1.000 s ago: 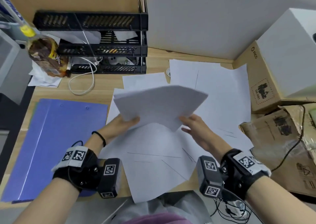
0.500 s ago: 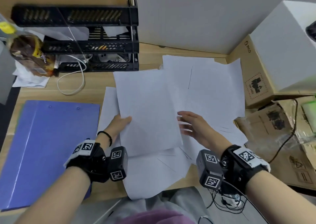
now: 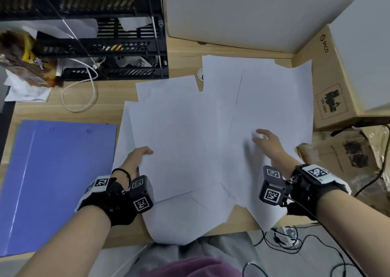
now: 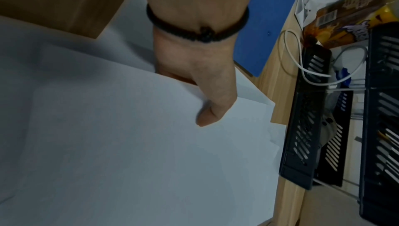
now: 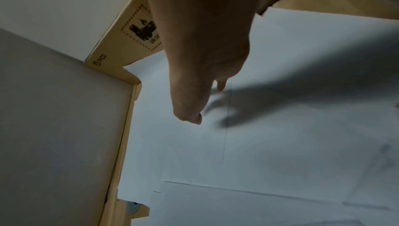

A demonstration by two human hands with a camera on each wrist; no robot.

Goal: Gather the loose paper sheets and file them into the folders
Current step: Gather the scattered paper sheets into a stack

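Note:
Several white paper sheets (image 3: 263, 99) lie scattered and overlapping across the wooden desk. My left hand (image 3: 138, 157) pinches the left edge of a small stack of sheets (image 3: 179, 141) lying low over the others; the thumb (image 4: 207, 118) presses on top and the fingers are hidden beneath. My right hand (image 3: 267, 141) hovers with relaxed fingers over the right-hand sheets (image 5: 280, 127), holding nothing. A closed blue folder (image 3: 57, 181) lies flat at the left of the desk.
A black stacked letter tray (image 3: 101, 44) with a white cable (image 3: 84, 95) stands at the back left, next to a snack bag (image 3: 23, 59). Cardboard boxes (image 3: 329, 91) and a white box crowd the right edge. Cables hang below the desk's front edge.
The stack held up in both hands a second ago has come down flat onto the pile. My right hand let go of it and moved right; my left hand still grips its edge.

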